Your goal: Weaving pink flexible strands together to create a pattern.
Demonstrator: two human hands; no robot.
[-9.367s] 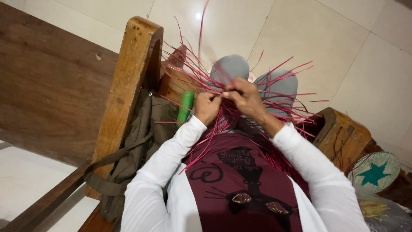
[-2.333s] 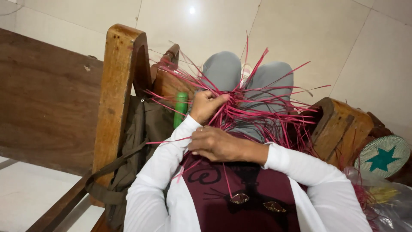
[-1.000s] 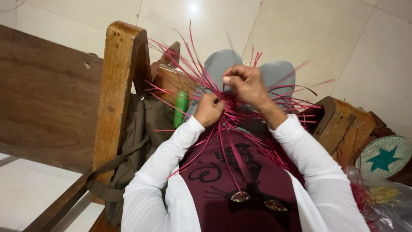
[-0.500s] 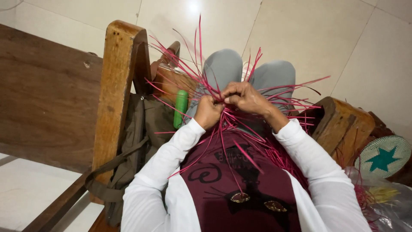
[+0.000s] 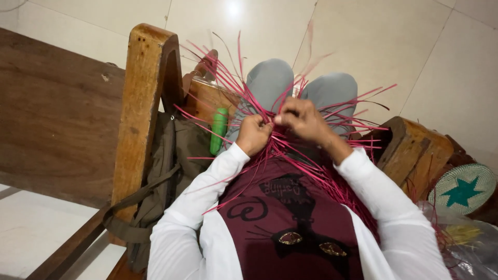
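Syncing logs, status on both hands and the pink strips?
Left hand and right hand both pinching pink strips over lap. Loose ends fan outward. Nothing obstructing.

Wooden bench (image 5: 57, 119), olive bag (image 5: 171, 171) on it, green bottle (image 5: 218, 129) beside

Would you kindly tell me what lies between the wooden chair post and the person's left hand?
In the head view, an olive bag and a green tube lie between the wooden post and the left hand.
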